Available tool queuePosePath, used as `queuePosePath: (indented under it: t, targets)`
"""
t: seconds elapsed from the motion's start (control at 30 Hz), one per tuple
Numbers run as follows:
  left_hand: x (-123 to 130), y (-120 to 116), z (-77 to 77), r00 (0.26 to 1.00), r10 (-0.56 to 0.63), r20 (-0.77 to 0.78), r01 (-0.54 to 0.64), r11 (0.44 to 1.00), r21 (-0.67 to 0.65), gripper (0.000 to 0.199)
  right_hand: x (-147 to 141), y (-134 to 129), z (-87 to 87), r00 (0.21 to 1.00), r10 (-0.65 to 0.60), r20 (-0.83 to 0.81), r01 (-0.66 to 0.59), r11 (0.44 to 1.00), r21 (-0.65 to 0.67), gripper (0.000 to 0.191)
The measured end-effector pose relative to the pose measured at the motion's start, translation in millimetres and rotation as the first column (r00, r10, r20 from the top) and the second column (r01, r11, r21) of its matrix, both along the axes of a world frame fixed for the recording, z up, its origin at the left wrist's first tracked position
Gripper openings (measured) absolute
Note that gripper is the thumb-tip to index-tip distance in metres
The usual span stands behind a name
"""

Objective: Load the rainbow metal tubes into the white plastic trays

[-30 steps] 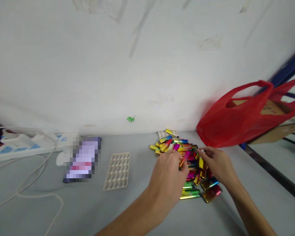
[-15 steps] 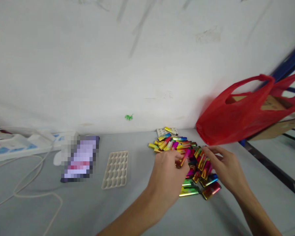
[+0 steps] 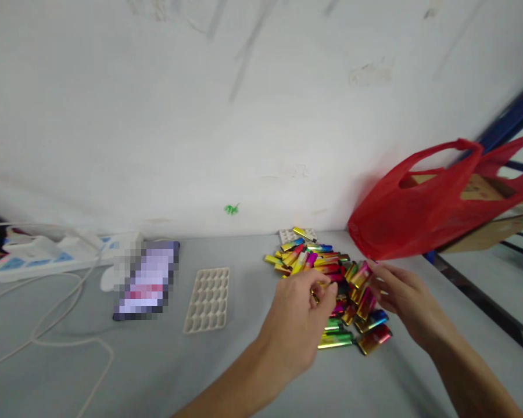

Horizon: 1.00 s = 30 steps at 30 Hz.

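A heap of shiny metallic lighters (image 3: pixel 331 264) in gold, pink, green, blue and red lies on the grey table. Over the near left side of the heap, my left hand (image 3: pixel 298 313) is closed, thumb and index finger curled toward each other. Whatever may be between those fingertips is too small to make out. At the heap's right side, my right hand (image 3: pixel 407 296) pinches a pink and gold lighter (image 3: pixel 361 274) by one end. Further left, a pale tray with rows of cups (image 3: pixel 208 299) lies flat, its cups holding nothing visible.
Another pale cupped tray (image 3: pixel 286 235) sits behind the heap against the wall, partly covered. A red plastic bag (image 3: pixel 401 223) with cardboard inside stands at the back right. On the left are a blurred-out phone (image 3: pixel 150 278), a white power strip (image 3: pixel 30 264) and loose white cables (image 3: pixel 70 343).
The pink and gold lighter that was in my left fingers is gone from there; a similar one is now in my right fingers. My right hand has shifted slightly right. The view has tilted slightly.
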<state>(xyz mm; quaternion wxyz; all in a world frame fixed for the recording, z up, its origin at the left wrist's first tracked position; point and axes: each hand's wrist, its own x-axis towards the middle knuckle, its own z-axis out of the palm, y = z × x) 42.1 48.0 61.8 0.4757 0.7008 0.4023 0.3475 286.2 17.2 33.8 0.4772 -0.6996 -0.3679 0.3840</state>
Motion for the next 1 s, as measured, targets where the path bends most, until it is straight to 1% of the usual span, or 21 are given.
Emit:
queuePosePath:
  t: [0.03, 0.1, 0.23, 0.37, 0.47, 0.63, 0.7, 0.77, 0.83, 0.87, 0.93, 1.0]
  targets:
    - [-7, 0, -1.6, 1.0, 0.024, -0.005, -0.024, 1.0, 0.002, 0.021, 6, 3, -3.7, 0.997, -0.021, 0.07, 0.021, 1.0, -0.003, 0.064]
    - [-20, 1, -5.3, 0.998, 0.053, -0.039, -0.052, 0.998, 0.02, 0.022, 16, 8, -11.0, 0.99, -0.041, 0.137, 0.043, 0.999, -0.006, 0.063]
    - [-43, 2, -12.7, 0.99, 0.1, -0.101, -0.091, 0.992, 0.085, 0.021, 25, 12, -21.7, 0.981, -0.051, 0.188, 0.057, 0.998, -0.027, 0.059]
    - [-56, 3, -19.9, 0.983, 0.14, -0.12, -0.122, 0.982, 0.144, 0.023, 26, 13, -26.0, 0.969, -0.038, 0.245, 0.053, 0.997, -0.055, 0.054]
    - [-60, 3, -25.9, 0.982, 0.15, -0.117, -0.128, 0.976, 0.177, 0.022, 26, 16, -27.4, 0.96, -0.03, 0.279, 0.048, 0.997, -0.057, 0.055]
    - [-66, 2, -34.2, 0.981, 0.156, -0.118, -0.129, 0.969, 0.209, 0.021, 24, 18, -25.5, 0.94, -0.064, 0.335, 0.075, 0.997, -0.02, 0.064]
    - [-68, 1, -36.4, 0.979, 0.165, -0.12, -0.136, 0.967, 0.217, 0.021, 23, 13, -21.7, 0.931, -0.084, 0.356, 0.09, 0.996, 0.001, 0.066]
    - [-69, 0, -38.2, 0.977, 0.172, -0.129, -0.141, 0.965, 0.222, 0.02, 22, 4, -16.3, 0.922, -0.084, 0.378, 0.077, 0.996, 0.034, 0.063]
    - [-71, 0, -39.5, 0.974, 0.176, -0.14, -0.141, 0.963, 0.228, 0.02, 23, -11, -10.7, 0.917, -0.016, 0.399, -0.004, 0.999, 0.05, 0.056]
    - [-71, 0, -40.0, 0.974, 0.175, -0.145, -0.138, 0.962, 0.235, 0.02, 24, -21, -8.6, 0.912, 0.054, 0.407, -0.074, 0.997, 0.035, 0.052]
    - [-72, 0, -41.1, 0.973, 0.176, -0.151, -0.135, 0.958, 0.252, 0.021, 27, -40, -7.2, 0.872, 0.204, 0.444, -0.21, 0.977, -0.038, 0.047]
    - [-73, 0, -42.4, 0.972, 0.18, -0.151, -0.135, 0.953, 0.271, 0.02, 30, -56, -10.7, 0.812, 0.329, 0.482, -0.314, 0.943, -0.113, 0.042]
